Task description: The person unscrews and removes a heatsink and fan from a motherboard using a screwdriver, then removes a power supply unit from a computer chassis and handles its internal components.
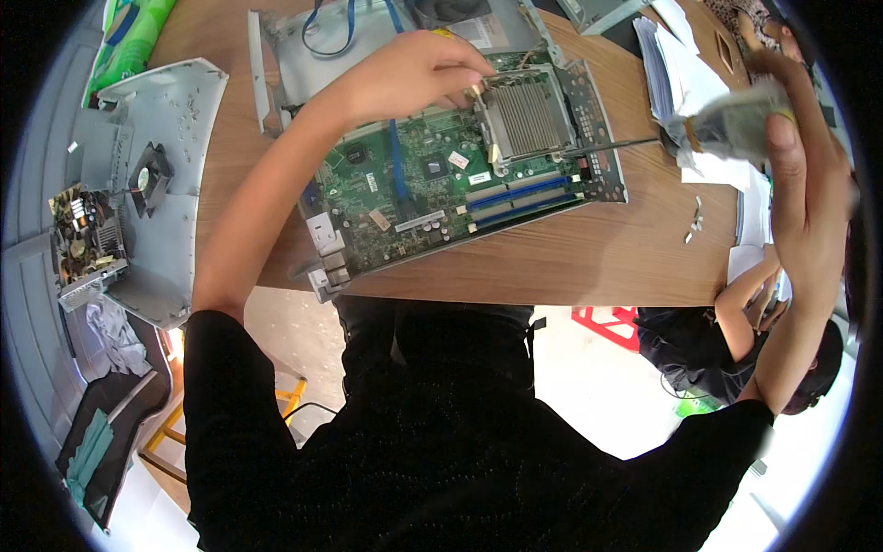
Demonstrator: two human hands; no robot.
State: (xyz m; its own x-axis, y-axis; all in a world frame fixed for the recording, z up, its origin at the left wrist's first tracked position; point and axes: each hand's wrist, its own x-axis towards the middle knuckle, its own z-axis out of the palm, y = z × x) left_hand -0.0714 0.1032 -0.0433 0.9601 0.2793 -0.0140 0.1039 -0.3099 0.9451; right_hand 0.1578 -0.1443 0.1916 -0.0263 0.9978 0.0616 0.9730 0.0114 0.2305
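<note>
Wrapped screwdriver (731,124) lies within the right fingers (786,74).

– What lies at the right of the desk (658,239)?
– White papers (682,78) in a loose pile, with small pale pieces (696,221) scattered nearby.
– And past the edge?
– A person in dark clothing (685,345), beside a red stool (607,324).
– At left?
– A bright green package (133,51), top; below, a teal cloth (89,455) near a yellow stool frame (161,431).
</note>
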